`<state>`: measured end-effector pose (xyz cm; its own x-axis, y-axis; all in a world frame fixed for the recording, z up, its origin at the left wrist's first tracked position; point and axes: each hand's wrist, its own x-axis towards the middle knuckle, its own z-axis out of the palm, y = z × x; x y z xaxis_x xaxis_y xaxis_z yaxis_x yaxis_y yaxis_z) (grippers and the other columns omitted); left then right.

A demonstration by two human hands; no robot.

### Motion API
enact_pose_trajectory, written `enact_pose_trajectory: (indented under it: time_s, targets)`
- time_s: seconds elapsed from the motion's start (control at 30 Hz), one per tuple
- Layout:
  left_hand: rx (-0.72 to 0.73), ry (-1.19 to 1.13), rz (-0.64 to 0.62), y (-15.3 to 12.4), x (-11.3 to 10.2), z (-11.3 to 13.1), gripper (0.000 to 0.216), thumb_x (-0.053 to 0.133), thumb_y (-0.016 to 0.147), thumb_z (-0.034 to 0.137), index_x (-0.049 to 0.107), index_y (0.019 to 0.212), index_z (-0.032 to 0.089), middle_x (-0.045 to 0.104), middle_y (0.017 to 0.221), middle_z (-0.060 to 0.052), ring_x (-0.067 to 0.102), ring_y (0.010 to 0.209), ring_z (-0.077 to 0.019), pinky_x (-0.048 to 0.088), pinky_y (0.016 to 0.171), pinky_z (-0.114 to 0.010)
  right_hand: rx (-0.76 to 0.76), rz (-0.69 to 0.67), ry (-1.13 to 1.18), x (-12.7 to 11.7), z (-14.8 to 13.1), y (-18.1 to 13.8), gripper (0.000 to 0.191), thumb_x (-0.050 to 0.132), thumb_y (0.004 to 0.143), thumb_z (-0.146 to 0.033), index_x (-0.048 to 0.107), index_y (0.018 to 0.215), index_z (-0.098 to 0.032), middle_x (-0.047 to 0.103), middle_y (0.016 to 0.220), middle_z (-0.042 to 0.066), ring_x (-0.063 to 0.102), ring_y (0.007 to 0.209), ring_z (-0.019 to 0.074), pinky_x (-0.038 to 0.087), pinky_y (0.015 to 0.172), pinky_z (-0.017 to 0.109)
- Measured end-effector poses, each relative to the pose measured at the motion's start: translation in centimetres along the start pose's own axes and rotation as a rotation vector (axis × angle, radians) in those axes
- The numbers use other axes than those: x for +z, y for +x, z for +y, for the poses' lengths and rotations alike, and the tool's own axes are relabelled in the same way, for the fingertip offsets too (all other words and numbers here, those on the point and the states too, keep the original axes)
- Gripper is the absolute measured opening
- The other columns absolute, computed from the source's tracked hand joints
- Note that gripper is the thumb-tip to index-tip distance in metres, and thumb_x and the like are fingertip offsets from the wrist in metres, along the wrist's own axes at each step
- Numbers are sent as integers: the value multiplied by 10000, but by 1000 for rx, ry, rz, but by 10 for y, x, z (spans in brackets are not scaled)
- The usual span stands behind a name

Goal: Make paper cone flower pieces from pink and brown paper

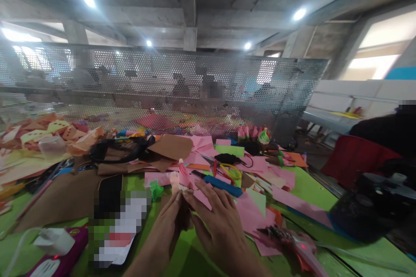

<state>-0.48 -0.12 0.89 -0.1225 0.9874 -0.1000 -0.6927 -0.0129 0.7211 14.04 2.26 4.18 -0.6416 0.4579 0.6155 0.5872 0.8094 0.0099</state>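
Observation:
A small pink swirl with a white tip (185,177), shaped like soft ice cream and looking like craft foam or paper, stands upright between my hands. My left hand (167,216) grips its lower part from the left, fingers closed. From the right, my right hand (217,214) pinches the base with its thumb side, while its other fingers stretch forward. A brown part below the swirl is mostly hidden by my hands. Just left of them lies a bright green crumpled piece (156,189). Beyond my right fingers lies a blue-handled cutter (223,185).
A glue gun (299,244) with a lit red light lies at right. Yellow-handled scissors (234,172), pink sheets (256,214) and brown sheets (61,199) cover the table. A purple power strip (66,255) is at left. Finished-looking swirl cones (264,136) stand before a perforated metal screen (182,95).

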Motion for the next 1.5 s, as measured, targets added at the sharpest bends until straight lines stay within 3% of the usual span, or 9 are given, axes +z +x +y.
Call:
enact_pose_trajectory:
  time_s: [0.17,0.3,0.4,0.77,0.9,1.1,1.27,1.5]
  targets:
    - [-9,-16,-61,-3,3,2,443,739,756,487,695,1101,212,730,989,-75,653,911,-234,469,736,-298,-20,-5,-19,0,1,0,559,484,913,-168,411,1453,-295,446,1454,122,478,1222,301,401,961,499]
    - [-134,-28,12,-7,5,7,397,749,734,519,701,1004,232,718,857,-27,641,767,-183,431,631,-255,-30,11,-31,-1,0,1,561,492,915,-169,409,1455,-297,463,1443,126,481,1229,301,401,959,493]
    - [-172,-73,45,-8,4,8,359,760,724,518,695,939,239,708,821,-2,636,741,-159,433,641,-244,-31,20,-28,-2,0,1,577,495,918,-175,381,1471,-296,468,1444,124,486,1228,295,413,948,477]
    - [-168,-143,20,-7,-1,3,372,752,765,450,682,1070,248,739,998,-5,672,856,-156,455,738,-251,-15,-7,-34,-1,-1,0,605,502,904,-171,368,1479,-304,452,1459,116,491,1224,303,410,968,498]
    - [-174,-167,63,-6,0,4,364,774,738,453,690,1017,234,746,958,-12,679,852,-170,461,723,-260,-12,3,-24,1,1,0,606,508,903,-176,366,1478,-306,456,1456,111,482,1237,301,407,971,500]
    - [-143,-162,15,-8,3,7,395,789,721,455,694,1037,238,741,981,-4,668,811,-151,446,643,-233,-18,-11,-10,2,0,-1,623,506,896,-157,354,1484,-296,433,1473,112,461,1261,301,401,975,500]
    - [-167,-162,50,-7,2,7,330,770,740,470,706,965,237,742,898,7,667,791,-148,473,718,-254,-14,8,-6,1,0,0,620,508,897,-160,356,1484,-292,434,1474,113,467,1257,301,409,973,493]
    - [-127,-127,-42,-5,-6,2,369,708,805,466,679,1092,237,725,1055,-32,657,944,-182,464,744,-253,-9,3,-15,2,0,0,620,509,896,-164,355,1485,-282,445,1468,115,472,1255,303,409,976,493]
